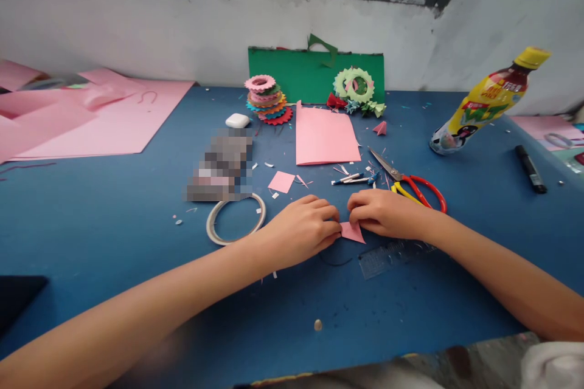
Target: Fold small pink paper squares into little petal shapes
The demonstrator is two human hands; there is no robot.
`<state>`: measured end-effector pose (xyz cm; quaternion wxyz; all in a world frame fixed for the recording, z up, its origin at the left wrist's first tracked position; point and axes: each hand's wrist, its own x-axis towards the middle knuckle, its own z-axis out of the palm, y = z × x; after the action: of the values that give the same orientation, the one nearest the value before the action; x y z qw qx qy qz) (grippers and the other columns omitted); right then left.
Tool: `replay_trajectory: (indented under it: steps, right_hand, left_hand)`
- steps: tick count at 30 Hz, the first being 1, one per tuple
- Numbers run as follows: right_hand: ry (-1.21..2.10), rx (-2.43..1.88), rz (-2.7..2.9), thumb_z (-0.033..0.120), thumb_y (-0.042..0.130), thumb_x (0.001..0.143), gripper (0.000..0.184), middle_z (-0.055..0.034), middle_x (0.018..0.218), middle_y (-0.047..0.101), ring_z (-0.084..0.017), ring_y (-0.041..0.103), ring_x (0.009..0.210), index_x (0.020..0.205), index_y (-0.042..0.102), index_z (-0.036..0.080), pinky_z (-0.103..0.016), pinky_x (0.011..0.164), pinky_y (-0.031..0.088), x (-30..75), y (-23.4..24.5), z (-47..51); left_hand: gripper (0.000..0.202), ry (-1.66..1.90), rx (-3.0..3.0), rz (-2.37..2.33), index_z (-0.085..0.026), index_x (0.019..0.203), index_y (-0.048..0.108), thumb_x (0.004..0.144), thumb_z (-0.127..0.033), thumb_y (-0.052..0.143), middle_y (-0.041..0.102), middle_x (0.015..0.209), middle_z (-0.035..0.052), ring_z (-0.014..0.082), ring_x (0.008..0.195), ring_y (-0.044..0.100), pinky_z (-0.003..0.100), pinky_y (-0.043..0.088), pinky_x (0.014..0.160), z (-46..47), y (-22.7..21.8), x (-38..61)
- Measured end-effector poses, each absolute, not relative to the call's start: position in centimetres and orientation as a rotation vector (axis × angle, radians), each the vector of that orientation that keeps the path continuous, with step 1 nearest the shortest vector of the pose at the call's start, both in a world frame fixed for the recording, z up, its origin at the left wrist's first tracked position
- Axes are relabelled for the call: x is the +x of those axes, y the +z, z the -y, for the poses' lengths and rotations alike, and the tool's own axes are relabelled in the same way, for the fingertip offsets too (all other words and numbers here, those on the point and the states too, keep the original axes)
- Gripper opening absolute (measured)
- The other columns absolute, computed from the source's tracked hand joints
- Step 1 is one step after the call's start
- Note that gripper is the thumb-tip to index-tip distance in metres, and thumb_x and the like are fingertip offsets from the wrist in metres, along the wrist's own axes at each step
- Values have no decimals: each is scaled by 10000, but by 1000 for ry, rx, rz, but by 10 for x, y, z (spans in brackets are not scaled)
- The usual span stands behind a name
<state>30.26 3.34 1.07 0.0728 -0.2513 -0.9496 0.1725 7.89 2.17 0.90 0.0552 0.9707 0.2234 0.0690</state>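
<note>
My left hand (303,228) and my right hand (387,214) meet near the middle of the blue table (114,225). Both pinch a small folded piece of pink paper (353,232) that lies flat between them. The fingers of each hand are curled and pressed on the paper's edges. A loose pink paper square (281,182) lies just beyond my left hand. A clear ruler (392,255) sits under my right wrist.
Red and yellow scissors (410,183) lie behind my right hand, with a pink sheet (325,135), a tape ring (235,219), a stack of paper rosettes (268,101), green card (314,76), a tilted bottle (488,100) and a black marker (530,169). Large pink sheets (91,115) cover the far left.
</note>
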Motion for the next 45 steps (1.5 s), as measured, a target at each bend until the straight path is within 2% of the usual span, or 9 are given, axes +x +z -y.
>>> replay_trajectory:
  steps: [4, 7, 12, 15, 19, 21, 29, 36, 45]
  right_hand:
    - [685, -960, 2773, 207, 485, 873, 149, -44, 925, 580, -137, 556, 775, 879, 629, 172, -259, 709, 421, 300, 17, -23]
    - [769, -1037, 2699, 240, 492, 886, 151, -30, 857, 574, -129, 548, 736, 823, 607, 165, -251, 682, 422, 297, 16, -19]
    - [852, -954, 2580, 160, 509, 880, 65, -8, 832, 592, -118, 556, 761, 856, 568, 170, -233, 702, 440, 291, 8, -21]
    - [712, -849, 2563, 129, 485, 885, 101, -19, 853, 601, -123, 561, 789, 866, 575, 169, -241, 728, 458, 288, -1, -21]
    - [309, -641, 2611, 153, 414, 920, 192, -63, 911, 617, -163, 545, 879, 891, 604, 158, -305, 806, 475, 287, -16, -21]
    - [225, -577, 2609, 154, 405, 926, 205, -69, 930, 626, -167, 539, 901, 923, 610, 150, -311, 828, 479, 289, -21, -22]
    - [90, -678, 2601, 143, 421, 925, 242, -89, 989, 626, -176, 555, 913, 1102, 586, 137, -307, 796, 516, 297, -22, -20]
    - [2, -734, 2615, 151, 395, 938, 231, -96, 951, 626, -180, 571, 900, 1014, 612, 123, -318, 785, 529, 302, -21, -17]
    - [-8, -567, 2810, 146, 357, 952, 258, -99, 958, 616, -181, 559, 919, 1050, 592, 106, -325, 794, 520, 308, -11, -22]
  left_hand:
    - [276, 246, 2954, -740, -183, 839, 667, 930, -281, 426, 654, 913, 38, 178, 812, 586, 326, 419, 760, -18, 9, 81]
    - [288, 279, 2873, -943, -170, 799, 650, 922, -314, 433, 647, 847, 44, 180, 763, 585, 326, 419, 727, -10, 6, 86]
    - [233, 354, 2668, -1224, -156, 971, 577, 883, -354, 493, 636, 891, 49, 207, 831, 585, 352, 430, 760, 0, 3, 93]
    - [267, 376, 2592, -1270, -167, 1044, 542, 851, -352, 535, 630, 893, 38, 210, 851, 578, 347, 434, 750, -1, 1, 92]
    - [150, 353, 2623, -1259, -178, 910, 579, 831, -300, 541, 620, 869, 28, 204, 824, 568, 337, 423, 716, -7, -2, 91]
    - [137, 378, 2624, -1265, -178, 878, 592, 828, -297, 544, 618, 853, 23, 197, 806, 571, 334, 417, 707, -10, -4, 91]
    - [137, 484, 2523, -1153, -196, 887, 659, 834, -271, 559, 638, 840, 13, 164, 774, 592, 280, 430, 661, -18, -6, 86]
    - [130, 469, 2563, -1030, -206, 863, 687, 835, -250, 567, 654, 869, 14, 165, 776, 602, 298, 452, 720, -23, -6, 81]
    - [185, 380, 2873, -751, -217, 904, 661, 889, -245, 479, 651, 910, 7, 146, 738, 586, 282, 427, 648, -30, -6, 73]
